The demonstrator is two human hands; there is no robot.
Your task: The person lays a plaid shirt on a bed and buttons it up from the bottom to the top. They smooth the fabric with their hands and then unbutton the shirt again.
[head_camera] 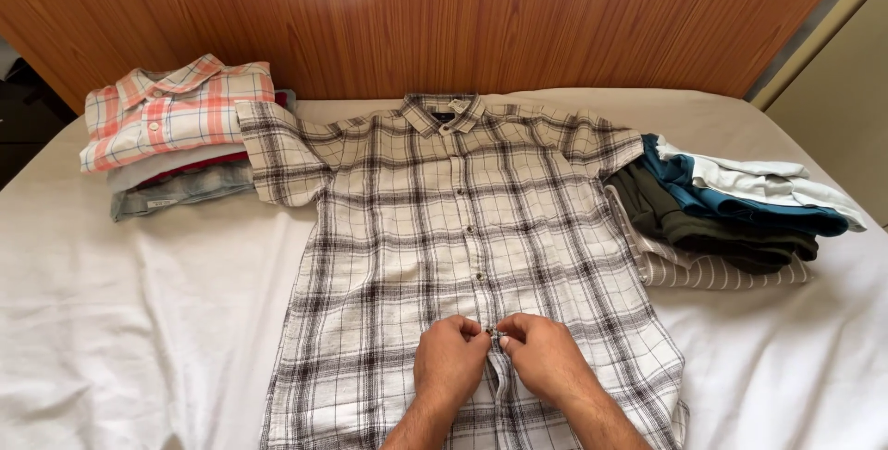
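A checked shirt (pixel 462 228) in white and dark grey lay spread flat, front up, across the middle of the bed (pixel 139 320), its collar toward the far edge by the wooden headboard (pixel 462 15) and its hem at the near edge. Both hands met on the button strip low on the shirt, close to the near edge. The left hand (pixel 450 357) was curled, its fingertips pinched on the cloth at the placket. The right hand (pixel 546 355) was curled the same way, thumb and forefinger nipping the opposite edge of the placket; the two sets of fingertips touched around a button (pixel 495 332). Below them the front gaped slightly open.

At the far left corner sat a stack of folded clothes (pixel 176 135), a pink-and-white checked shirt on top, touching the spread shirt's sleeve. By the right edge lay another pile (pixel 731 219), of teal, olive, pale and striped garments, partly tucked under the other sleeve.
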